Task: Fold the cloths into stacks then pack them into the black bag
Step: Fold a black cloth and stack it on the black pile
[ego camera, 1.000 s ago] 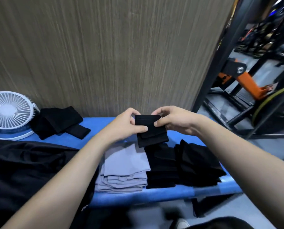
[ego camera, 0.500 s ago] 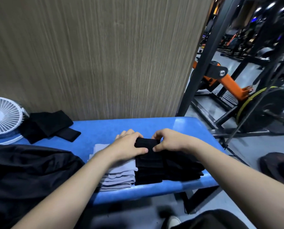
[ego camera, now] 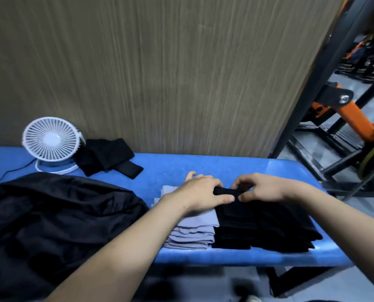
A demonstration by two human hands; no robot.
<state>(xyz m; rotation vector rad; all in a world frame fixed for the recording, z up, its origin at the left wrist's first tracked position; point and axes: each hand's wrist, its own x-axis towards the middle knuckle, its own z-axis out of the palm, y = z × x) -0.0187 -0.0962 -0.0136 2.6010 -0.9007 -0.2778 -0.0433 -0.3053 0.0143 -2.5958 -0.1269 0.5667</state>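
Note:
A folded black cloth (ego camera: 226, 191) lies on top of the middle black stack (ego camera: 234, 227) on the blue bench (ego camera: 203, 166). My left hand (ego camera: 201, 192) grips its left end and my right hand (ego camera: 262, 189) pinches its right end, thumbs nearly meeting. To the left of that stack sits a pile of folded grey cloths (ego camera: 192, 234), partly under my left forearm. Another black stack (ego camera: 290, 227) lies to the right. The black bag (ego camera: 51, 225) spreads over the bench's left part. Loose black cloths (ego camera: 107, 155) lie by the wall.
A white desk fan (ego camera: 51, 142) stands at the back left, its cable running left. A wood-grain wall closes off the back. Black and orange gym equipment (ego camera: 345, 118) stands on the floor to the right of the bench's end.
Both hands have lowered the folded black cloth from mid-air onto the middle black stack and still hold it. The camera has swung left.

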